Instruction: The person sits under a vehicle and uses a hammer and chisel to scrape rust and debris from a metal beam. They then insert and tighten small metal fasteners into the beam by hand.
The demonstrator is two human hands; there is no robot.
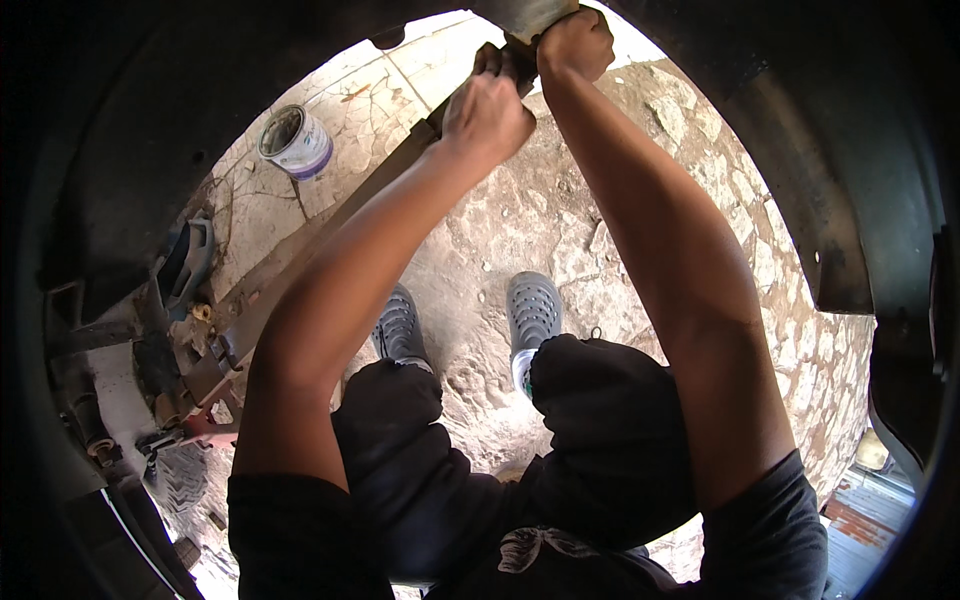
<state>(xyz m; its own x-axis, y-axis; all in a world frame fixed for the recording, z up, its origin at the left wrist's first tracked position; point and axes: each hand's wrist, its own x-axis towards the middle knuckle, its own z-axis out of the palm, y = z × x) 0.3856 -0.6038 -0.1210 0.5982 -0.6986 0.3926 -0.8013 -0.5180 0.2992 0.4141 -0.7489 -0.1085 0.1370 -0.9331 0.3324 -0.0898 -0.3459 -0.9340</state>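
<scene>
Both my arms reach up to the far edge of a round opening in a dark curved panel (800, 180). My left hand (490, 115) is closed, its fingers curled over a dark metal piece (523, 62) at the end of a long brown bar. Just right of it and higher, my right hand (580, 45) is bent into a fist beside a pale, worn metal block (535, 15). The fingers of the right hand face away, so what they hold is hidden.
A white paint can (296, 143) with a purple band stands on cracked tiles at the far left. The long bar (300, 245) slants down leftward to metal brackets and fittings (200, 375). My grey clogs (534, 310) rest on rough stony ground. Corrugated metal sheet (868, 515) lies at the lower right.
</scene>
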